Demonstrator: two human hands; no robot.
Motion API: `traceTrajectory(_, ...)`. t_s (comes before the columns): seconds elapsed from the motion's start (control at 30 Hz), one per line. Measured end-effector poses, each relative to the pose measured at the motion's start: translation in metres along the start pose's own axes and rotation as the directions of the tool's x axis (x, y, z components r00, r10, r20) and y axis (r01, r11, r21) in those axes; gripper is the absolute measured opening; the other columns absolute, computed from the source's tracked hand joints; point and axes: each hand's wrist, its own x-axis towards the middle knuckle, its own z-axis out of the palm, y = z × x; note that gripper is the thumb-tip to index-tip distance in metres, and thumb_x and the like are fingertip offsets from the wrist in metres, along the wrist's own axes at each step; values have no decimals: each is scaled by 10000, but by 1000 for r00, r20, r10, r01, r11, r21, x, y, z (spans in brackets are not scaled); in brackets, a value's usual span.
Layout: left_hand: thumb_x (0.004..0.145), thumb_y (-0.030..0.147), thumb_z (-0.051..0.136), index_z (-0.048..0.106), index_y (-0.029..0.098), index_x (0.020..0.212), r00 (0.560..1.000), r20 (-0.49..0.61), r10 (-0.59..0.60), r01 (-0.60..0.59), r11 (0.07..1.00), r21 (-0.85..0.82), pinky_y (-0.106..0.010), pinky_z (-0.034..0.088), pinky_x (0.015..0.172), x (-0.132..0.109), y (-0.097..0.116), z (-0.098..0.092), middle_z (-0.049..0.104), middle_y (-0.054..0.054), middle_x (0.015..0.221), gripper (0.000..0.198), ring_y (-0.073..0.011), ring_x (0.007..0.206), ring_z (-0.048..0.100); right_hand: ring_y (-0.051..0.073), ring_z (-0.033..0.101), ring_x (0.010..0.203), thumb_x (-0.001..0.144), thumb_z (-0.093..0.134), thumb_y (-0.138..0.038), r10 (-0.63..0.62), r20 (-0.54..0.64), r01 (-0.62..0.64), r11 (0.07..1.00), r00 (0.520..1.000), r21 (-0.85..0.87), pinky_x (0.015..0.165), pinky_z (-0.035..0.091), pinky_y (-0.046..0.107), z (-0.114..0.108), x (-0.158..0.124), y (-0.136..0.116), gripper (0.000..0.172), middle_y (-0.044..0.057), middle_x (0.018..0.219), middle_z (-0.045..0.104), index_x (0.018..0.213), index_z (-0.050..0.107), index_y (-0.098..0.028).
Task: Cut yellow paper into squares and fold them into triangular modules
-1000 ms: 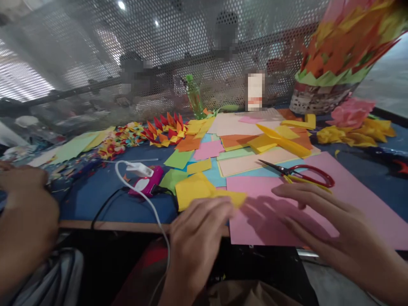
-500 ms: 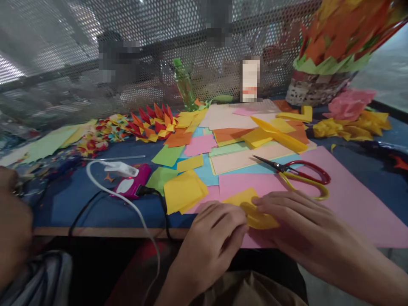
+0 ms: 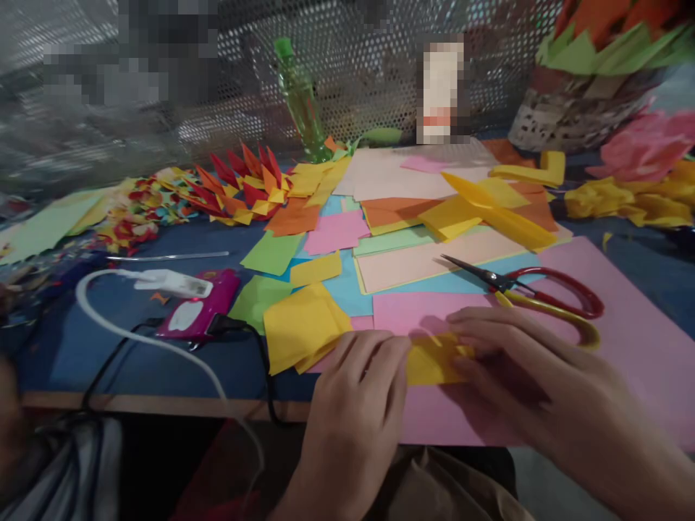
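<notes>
A small yellow paper point(image 3: 431, 362) lies on the large pink sheet point(image 3: 613, 362) near the table's front edge. The fingers of my left hand point(image 3: 361, 398) are bent together over the paper's left end. My right hand point(image 3: 521, 369) grips the right end between thumb and fingers. Scissors point(image 3: 496, 281) with one red and one yellow handle lie just beyond my right hand, blades pointing left. Left of my left hand is a stack of yellow squares point(image 3: 301, 325). Peach, orange, blue and green sheets spread out behind.
A magenta power adapter point(image 3: 200, 307) with white and black cables sits at the left. Behind stand a green bottle point(image 3: 302, 105), a red-orange folded paper ring point(image 3: 247, 188) and a paper-trimmed basket point(image 3: 580, 108). Another person's arm point(image 3: 8, 405) shows at the left edge.
The view has moved closer and tilted down. The yellow paper now lies flatter, and my hands are farther apart along it, the right one shifted right.
</notes>
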Motion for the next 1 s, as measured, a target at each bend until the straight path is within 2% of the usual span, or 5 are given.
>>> traceTrajectory(0.2, 1075, 45, 594, 706, 203, 1169, 999, -49, 19, -15, 997, 80, -320, 568, 943, 2, 2, -1, 760, -11, 1080, 215, -170, 999, 710, 277, 649, 1441, 1089, 548, -153, -275, 174, 290, 955, 946, -66, 1225, 576, 447, -6, -26, 19, 435, 71, 1583, 676, 1486, 708, -233)
traceTrajectory(0.33, 1070, 48, 588, 705, 220, 1177, 999, -45, 2, 4, 990, 138, -298, 578, 925, 5, 2, -1, 774, 6, 1074, 234, -162, 987, 729, 240, 528, 1578, 1081, 527, -94, -331, 193, 355, 929, 924, -102, 1410, 318, 409, -11, -36, 24, 628, 25, 1723, 553, 1700, 493, -191)
traceTrajectory(0.67, 1104, 112, 573, 697, 243, 1208, 989, 106, -105, 92, 989, 119, -268, 567, 1009, 11, 4, -13, 755, 3, 1174, 208, -158, 1086, 694, 251, 553, 1566, 1017, 527, -5, -303, 197, 339, 922, 932, -186, 1419, 298, 418, -6, -33, 19, 638, 54, 1720, 554, 1636, 570, -152)
traceTrajectory(0.8, 1091, 87, 561, 716, 238, 1228, 988, 128, -85, 68, 989, 131, -262, 577, 972, 10, 3, -17, 755, -5, 1178, 256, -165, 1083, 693, 276, 557, 1564, 1017, 547, -22, -309, 227, 354, 916, 923, -191, 1414, 312, 433, -7, -35, 20, 634, 77, 1722, 551, 1640, 565, -140)
traceTrajectory(1.0, 1094, 81, 593, 747, 194, 1302, 993, 120, -18, 2, 992, 130, -277, 549, 1138, 4, -3, -19, 779, -37, 1258, 282, -168, 1184, 693, 264, 544, 1576, 1061, 507, -64, -288, 243, 338, 921, 926, -195, 1422, 285, 418, -8, -33, 18, 646, 68, 1740, 528, 1698, 495, -169)
